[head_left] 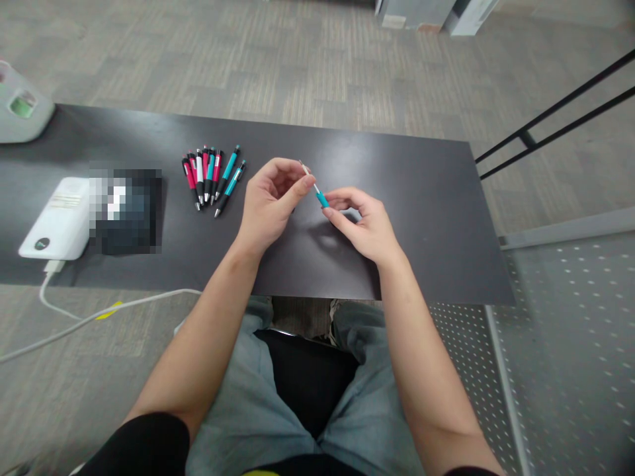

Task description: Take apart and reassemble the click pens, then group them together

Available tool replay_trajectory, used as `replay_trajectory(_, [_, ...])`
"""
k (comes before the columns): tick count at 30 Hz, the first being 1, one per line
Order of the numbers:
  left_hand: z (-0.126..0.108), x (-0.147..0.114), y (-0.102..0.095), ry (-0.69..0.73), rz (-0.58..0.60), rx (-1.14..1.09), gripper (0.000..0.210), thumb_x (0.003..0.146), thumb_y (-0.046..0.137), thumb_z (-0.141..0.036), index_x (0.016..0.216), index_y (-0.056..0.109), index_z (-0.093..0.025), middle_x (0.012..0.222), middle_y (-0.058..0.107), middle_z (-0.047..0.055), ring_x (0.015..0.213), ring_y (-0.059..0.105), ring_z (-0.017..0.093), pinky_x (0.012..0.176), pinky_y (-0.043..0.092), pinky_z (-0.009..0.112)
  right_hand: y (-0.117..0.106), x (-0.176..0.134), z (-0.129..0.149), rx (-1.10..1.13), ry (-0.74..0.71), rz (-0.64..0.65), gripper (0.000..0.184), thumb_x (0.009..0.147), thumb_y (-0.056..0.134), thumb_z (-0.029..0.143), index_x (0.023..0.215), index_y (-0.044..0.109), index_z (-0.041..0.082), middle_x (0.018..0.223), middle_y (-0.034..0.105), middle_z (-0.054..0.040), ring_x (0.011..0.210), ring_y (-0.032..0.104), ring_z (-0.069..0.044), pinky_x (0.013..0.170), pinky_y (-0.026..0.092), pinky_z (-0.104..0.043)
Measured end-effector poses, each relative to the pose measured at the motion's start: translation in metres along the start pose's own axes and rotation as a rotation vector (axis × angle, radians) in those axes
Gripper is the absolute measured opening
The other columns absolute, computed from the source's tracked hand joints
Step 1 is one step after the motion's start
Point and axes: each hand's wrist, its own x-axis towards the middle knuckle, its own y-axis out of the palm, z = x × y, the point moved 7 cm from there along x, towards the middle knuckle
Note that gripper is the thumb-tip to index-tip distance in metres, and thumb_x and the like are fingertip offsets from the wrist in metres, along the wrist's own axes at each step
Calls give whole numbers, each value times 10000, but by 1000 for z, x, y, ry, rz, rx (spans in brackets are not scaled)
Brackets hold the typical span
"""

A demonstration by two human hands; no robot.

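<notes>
Hands both over the surface (431, 211), right of the pen pile, working on one pen part. Left hand (265, 208): thumb and index finger pinched on a thin white tube (316, 188), narrow gap, other fingers curled behind. Tube is tilted, its dark tip pointing up and left past the left thumb. Right hand (367, 225): thumb and index finger closed on a short teal barrel (323, 199), other fingers loosely bent. Lower end of the tube meets the upper end of the barrel; can't tell how deep it sits inside. Both parts are held up off the surface, shadow below the right hand. Small dark bit shows just under the left palm, too little visible to identify.

Pens (203, 175) lie left of the left hand, near but not touching: pink, white and teal bodies with black grips, silver tips toward the person. Most are bunched side by side; two teal ones slant at the right end of the group.

Further left: pixelated dark item (131, 221), next to a white device (57, 218) with a white cable (129, 303) plugged into its near end. Pale object (22, 109) with a green patch at the far left corner. Black rail (550, 109) beyond the right end, perforated panel (570, 330) below it.
</notes>
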Motion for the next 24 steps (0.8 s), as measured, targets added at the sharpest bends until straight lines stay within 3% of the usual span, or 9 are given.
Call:
replay_trajectory(7, [-1,-3,6,-42,92,-24,280,871,865,-452,964,717,-233,986,741,26,841,698,139,769,564,265,2,0,-4,54,45,9,277,914,814,381,1169,749,294,1076,751,-3,929,694,-192,936,567,-349])
replay_trajectory(18, [-2,-2,3,-36,94,18,335,862,854,-516,967,702,-237,1013,747,27,849,703,151,780,559,289,2,0,-5,113,45,1,271,928,810,340,1188,747,297,1036,745,19,906,682,-167,898,547,-305])
replay_trajectory(24, [-5,-6,8,-26,154,54,270,908,816,-487,993,725,-248,1053,747,33,791,649,141,727,522,288,3,1,-5,118,34,-17,279,919,818,386,1171,752,288,1045,746,12,909,683,-170,902,553,-311])
